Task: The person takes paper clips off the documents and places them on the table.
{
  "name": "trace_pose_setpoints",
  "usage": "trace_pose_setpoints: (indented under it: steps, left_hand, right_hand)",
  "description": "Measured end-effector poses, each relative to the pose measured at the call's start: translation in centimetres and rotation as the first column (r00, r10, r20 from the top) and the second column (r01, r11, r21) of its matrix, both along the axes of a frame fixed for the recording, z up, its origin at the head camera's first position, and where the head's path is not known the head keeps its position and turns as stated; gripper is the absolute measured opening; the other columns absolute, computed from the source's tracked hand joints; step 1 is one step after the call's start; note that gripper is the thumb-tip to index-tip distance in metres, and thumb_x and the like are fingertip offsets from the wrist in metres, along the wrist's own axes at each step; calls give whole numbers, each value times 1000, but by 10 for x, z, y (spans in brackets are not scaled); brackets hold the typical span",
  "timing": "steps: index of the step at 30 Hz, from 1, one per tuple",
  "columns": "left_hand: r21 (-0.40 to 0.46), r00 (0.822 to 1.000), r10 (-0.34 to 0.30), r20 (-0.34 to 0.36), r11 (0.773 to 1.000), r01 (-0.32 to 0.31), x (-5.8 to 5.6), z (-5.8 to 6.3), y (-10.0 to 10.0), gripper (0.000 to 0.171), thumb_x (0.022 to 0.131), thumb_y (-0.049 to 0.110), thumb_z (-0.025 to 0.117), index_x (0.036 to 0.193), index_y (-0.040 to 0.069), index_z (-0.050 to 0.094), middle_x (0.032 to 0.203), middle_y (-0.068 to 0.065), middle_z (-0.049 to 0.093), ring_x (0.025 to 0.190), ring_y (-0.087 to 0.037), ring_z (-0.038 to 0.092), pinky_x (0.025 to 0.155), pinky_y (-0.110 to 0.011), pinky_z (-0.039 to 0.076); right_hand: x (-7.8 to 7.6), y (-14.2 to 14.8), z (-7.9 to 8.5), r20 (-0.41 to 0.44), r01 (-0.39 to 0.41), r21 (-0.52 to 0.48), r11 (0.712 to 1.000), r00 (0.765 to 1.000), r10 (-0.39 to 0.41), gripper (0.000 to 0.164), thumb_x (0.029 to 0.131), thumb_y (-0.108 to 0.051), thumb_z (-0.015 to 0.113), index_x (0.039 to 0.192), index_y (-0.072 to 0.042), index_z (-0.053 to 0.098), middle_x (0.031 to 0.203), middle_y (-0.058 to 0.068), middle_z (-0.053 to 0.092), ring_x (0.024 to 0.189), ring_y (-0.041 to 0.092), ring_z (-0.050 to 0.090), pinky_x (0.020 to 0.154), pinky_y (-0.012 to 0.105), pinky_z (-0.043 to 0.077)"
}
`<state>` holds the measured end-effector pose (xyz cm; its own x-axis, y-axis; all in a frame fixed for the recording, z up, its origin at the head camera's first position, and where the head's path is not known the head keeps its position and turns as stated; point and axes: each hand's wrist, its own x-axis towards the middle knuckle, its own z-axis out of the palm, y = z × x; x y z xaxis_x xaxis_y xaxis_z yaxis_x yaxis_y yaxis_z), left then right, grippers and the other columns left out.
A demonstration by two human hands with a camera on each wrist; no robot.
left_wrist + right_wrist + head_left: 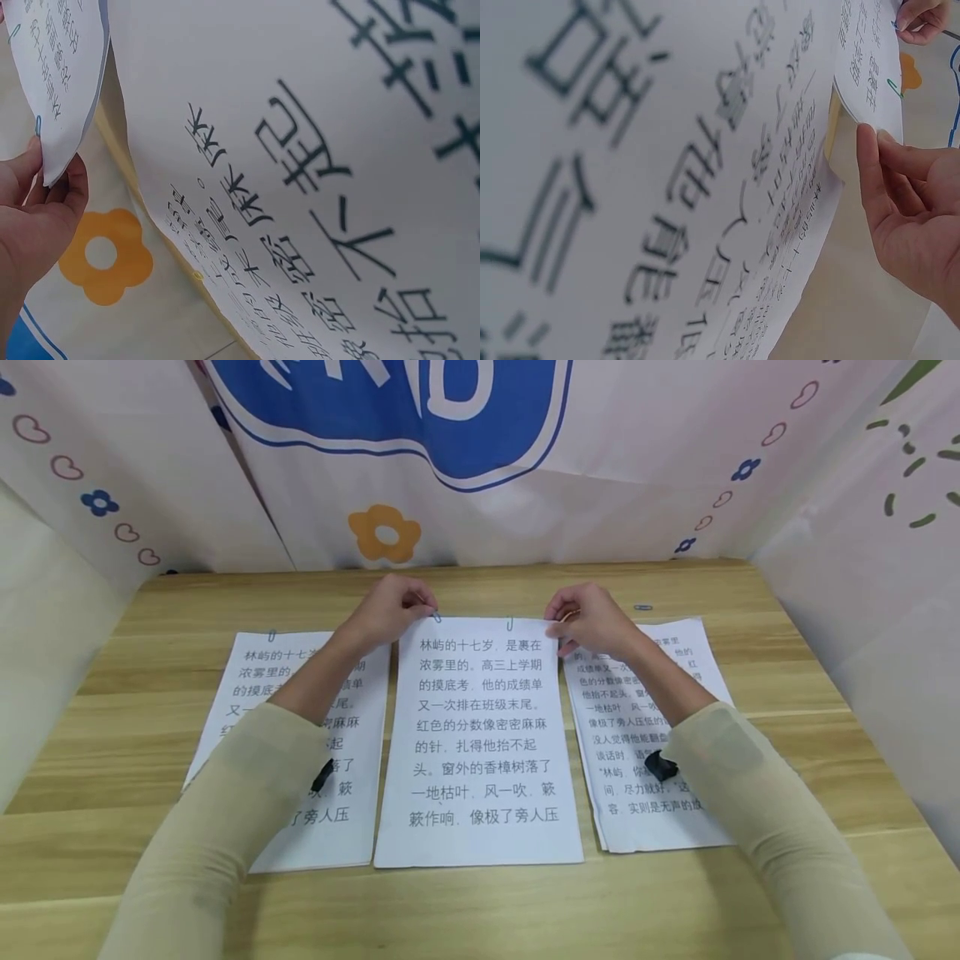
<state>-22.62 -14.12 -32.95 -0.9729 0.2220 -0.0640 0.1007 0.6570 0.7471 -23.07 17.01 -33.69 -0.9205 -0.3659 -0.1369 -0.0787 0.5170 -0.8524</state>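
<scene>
A printed paper stack (480, 847) lies in the middle of the wooden table. My left hand (393, 607) pinches its upper left corner, right beside a paper clip (38, 125) on the top edge. At the upper right corner, my right hand (592, 618) grips the paper between thumb and fingers; the right wrist view shows the fingertips (866, 135) at the sheet's edge. Between the two hands, a second paper clip (510, 623) sits on the same top edge.
To the left lies another printed stack (315, 852) with a clip (272, 635) at its top, partly under my left forearm. A third stack (630, 835) lies to the right, beneath my right forearm. One loose paper clip (642, 607) rests behind it. A printed cloth (600, 510) hangs behind the table.
</scene>
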Motion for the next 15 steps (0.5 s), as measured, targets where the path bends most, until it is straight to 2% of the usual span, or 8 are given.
trace_pose_setpoints:
  steps: [15]
  left_hand:
    - [-10,1000,26,0,1000,-26,1,-3,4,13,105,1,57,110,1,69,110,-17,67,102,-29,62,90,-38,52]
  right_hand:
    - [-1,1,-1,-7,-3,1,1000,1000,3,16,92,12,70,105,5,67,102,20,61,82,29,68,68,37,63]
